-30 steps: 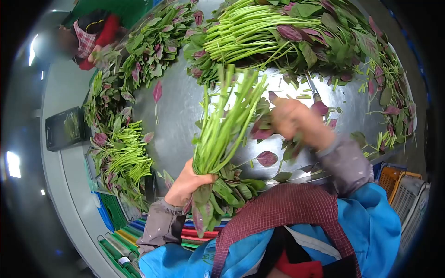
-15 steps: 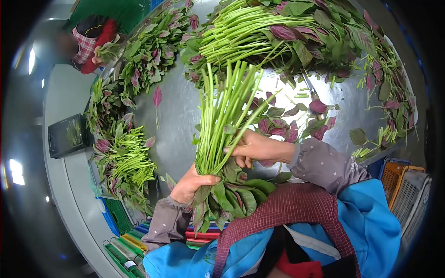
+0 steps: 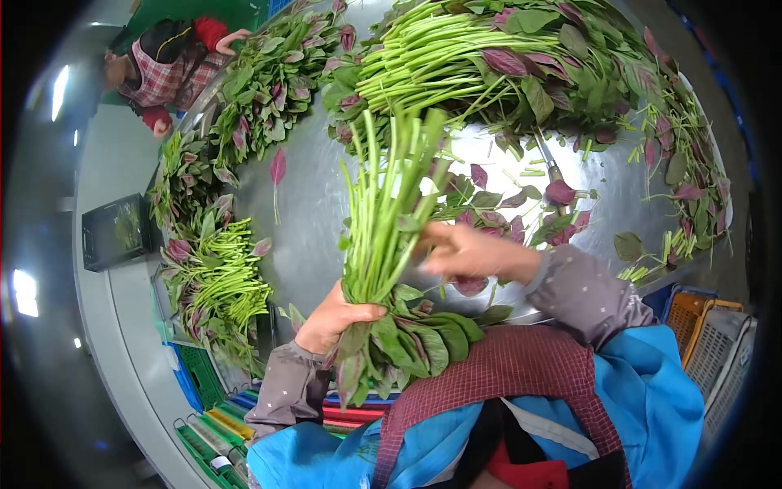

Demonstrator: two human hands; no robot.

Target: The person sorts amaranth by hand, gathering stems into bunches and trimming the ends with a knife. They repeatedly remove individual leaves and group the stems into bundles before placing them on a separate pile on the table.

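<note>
Just beyond the checked apron (image 3: 497,367), a bunch of leafy stems (image 3: 379,236) is clasped by the left hand (image 3: 334,318), its thumb laid across the front at the point where stems give way to leaves. The leaves are hung below this grip, towards the apron, and the bare stems are pointed away above it, slightly fanned. The right hand (image 3: 481,254) is placed just right of the stems, fingers bent towards them; it is blurred by motion, so whether anything is pinched or touched by it cannot be told. The left hand's fingers are mostly hidden behind the bunch, and the stem tips are smeared. Past the right hand, loose leaves (image 3: 489,216) are strewn over the metal table (image 3: 309,191), partly covered by that hand and by the stems. Farther off, a knife (image 3: 551,163) is seen lying, its handle partly covered by a leaf. To the left, a smaller heap of stems (image 3: 232,269) is laid near the table's edge. Beyond the stem tips, a large pile of greens (image 3: 464,57) is stacked, cut off at the top; at far left, a co-worker (image 3: 171,69) is seen.
</note>
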